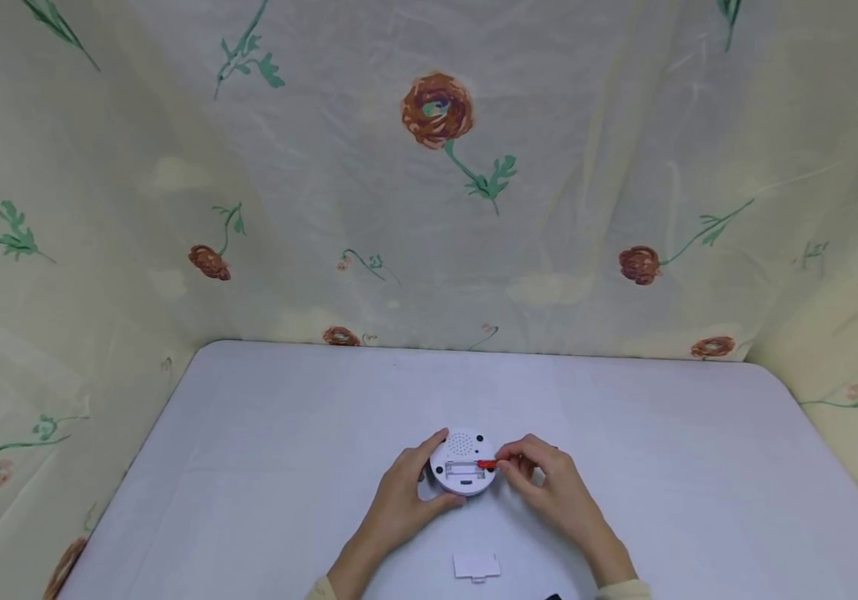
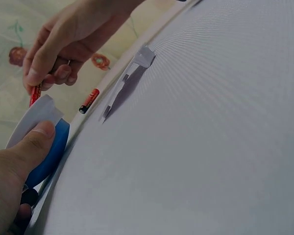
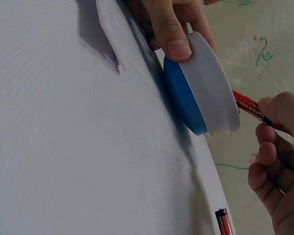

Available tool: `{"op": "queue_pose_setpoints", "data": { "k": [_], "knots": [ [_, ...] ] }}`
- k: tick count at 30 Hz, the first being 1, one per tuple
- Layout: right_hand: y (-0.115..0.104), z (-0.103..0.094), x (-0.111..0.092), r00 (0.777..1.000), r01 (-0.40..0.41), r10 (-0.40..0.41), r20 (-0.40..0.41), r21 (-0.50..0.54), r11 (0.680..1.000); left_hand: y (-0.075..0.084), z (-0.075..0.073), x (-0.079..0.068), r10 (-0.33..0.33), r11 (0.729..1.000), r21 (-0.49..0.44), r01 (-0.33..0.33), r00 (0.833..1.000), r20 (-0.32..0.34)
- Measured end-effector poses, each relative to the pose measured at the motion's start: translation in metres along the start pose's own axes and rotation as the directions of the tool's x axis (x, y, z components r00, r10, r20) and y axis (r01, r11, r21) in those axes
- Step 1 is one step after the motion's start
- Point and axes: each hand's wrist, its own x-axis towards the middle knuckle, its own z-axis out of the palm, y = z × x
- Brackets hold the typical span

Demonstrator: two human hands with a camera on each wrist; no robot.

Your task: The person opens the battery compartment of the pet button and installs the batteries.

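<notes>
Gripping a round white device (image 1: 462,443) by its rim with the left hand (image 1: 402,492): fingers curved, spread about the device's width, thumb on near edge, index finger on far edge. Device over the bench (image 1: 286,417), between both hands, perforated face up, blue side down; can't tell if resting on the bench or held just clear. Uncovered battery compartment across the middle of the upturned face, below the speaker holes.

Pinching a red battery (image 1: 486,463) with the right hand (image 1: 549,483): thumb and index fingertips closed down to the battery's thickness at its outer end, remaining fingers loosely curled, clear of it. Battery slanted to the device face in right wrist view, inner end at the compartment's right end; can't tell how deep or whether seated.

Lying loose on the bench, apart from both hands: a second red battery (image 3: 224,223), in both wrist views. Nearer the person: white rectangular cover (image 1: 477,566), small tab toward the person. At bottom edge of head view: dark object (image 1: 553,597), mostly cut off, can't tell what. Behind the bench: floral cloth (image 1: 549,167).
</notes>
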Motion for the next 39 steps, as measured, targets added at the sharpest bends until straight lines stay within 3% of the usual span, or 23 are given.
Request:
{"op": "queue_pose_setpoints", "data": {
  "k": [10,21,30,39],
  "knots": [
    [-0.003,0.006,-0.002,1.000,-0.015,0.015,0.019,0.018,1.000,-0.001,0.002,-0.001,-0.009,1.000,0.002,0.009,1.000,0.011],
    [-0.011,0.008,0.001,0.999,-0.043,0.042,-0.012,-0.065,0.997,0.002,0.001,0.001,-0.031,0.999,0.008,0.031,0.999,0.027],
    [-0.013,0.008,0.002,0.996,-0.083,0.085,0.011,-0.128,0.988,0.004,0.001,0.002,-0.025,1.000,-0.012,0.025,0.999,0.025],
    [-0.012,0.011,0.001,0.997,-0.073,0.075,0.030,-0.070,0.995,0.000,0.001,0.000,-0.005,1.000,-0.015,0.005,1.000,0.009]
  ]
}}
